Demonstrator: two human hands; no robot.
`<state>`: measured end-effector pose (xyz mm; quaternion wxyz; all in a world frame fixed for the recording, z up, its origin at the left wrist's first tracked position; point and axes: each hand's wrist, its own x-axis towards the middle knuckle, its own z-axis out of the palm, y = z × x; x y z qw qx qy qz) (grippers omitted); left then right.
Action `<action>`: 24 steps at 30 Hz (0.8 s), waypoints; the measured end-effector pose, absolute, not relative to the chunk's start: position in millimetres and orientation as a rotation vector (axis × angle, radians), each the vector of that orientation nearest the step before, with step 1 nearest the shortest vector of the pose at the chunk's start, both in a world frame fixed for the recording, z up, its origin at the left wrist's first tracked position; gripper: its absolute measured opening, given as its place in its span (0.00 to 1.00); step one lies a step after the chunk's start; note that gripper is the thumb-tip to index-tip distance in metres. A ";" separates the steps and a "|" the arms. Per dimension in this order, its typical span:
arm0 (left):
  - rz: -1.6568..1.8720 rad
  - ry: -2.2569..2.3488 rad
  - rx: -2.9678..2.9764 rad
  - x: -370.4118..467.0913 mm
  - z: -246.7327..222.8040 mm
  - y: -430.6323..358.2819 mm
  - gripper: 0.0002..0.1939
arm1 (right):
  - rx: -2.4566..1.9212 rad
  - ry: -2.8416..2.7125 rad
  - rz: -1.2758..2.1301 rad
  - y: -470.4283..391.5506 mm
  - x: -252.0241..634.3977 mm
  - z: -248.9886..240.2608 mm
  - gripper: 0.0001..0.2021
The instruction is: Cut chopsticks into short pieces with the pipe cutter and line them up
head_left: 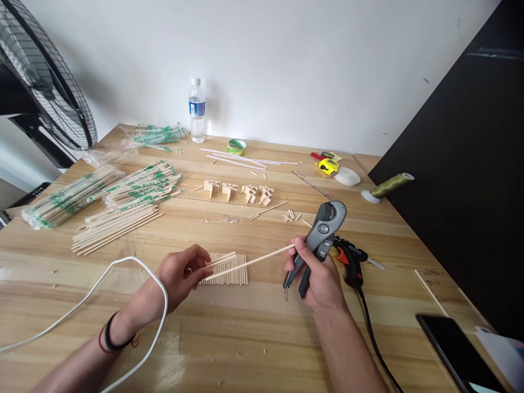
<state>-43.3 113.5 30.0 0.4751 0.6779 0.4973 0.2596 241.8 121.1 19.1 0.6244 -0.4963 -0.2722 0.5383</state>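
Where the long wooden stick [254, 261] lies: between the hands, its long axis slanting up to the right hand's fingertips.
Left hand [180, 273]: nearer the row of cut sticks [241, 278], fingers pinched on shorter sticks [225, 258].
Right hand [322, 278]: wrapped round the gray ratchet-style cutter [321, 232], head tilted up.

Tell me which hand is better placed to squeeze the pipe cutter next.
Likely the right hand: it grips the gray pipe cutter by its handles, while the left hand is away from it, holding thin wooden sticks.
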 end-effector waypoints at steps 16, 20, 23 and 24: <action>0.412 1.069 1.796 -47.4 38.6 110.3 0.10 | -1.256 -0.725 1.011 123.9 243.6 14.1 0.22; 0.334 1.000 1.730 -48.9 46.6 110.1 0.10 | -1.264 -0.741 0.990 123.9 241.5 14.5 0.22; 0.301 0.983 1.694 -49.1 50.0 110.6 0.11 | -1.252 -0.772 0.978 124.0 239.0 15.2 0.22; 0.297 0.986 1.690 -48.9 50.5 110.9 0.11 | -1.252 -0.783 0.976 124.0 238.3 15.2 0.22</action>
